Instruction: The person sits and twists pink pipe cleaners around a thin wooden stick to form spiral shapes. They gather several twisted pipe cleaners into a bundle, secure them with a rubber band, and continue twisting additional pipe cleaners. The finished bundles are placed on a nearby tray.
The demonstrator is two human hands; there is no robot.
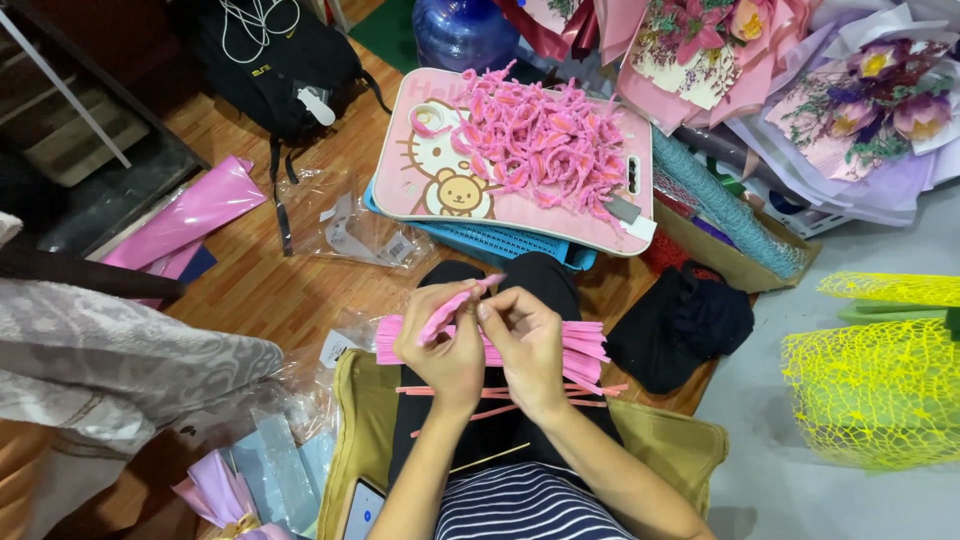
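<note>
clear plastic packet (345,225), phone screen (362,510)

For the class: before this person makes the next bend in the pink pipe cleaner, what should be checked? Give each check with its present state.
1. Both hands on the pink pipe cleaner: ok, left hand and right hand pinch it.
2. Spare stems within reach: ok, bundle lies across the lap.
3. Tray has room: ok, finished pink pieces cover only its right part.
4. Grip firmness: cannot tell.
5. Loose stems secure on lap: cannot tell.
</note>
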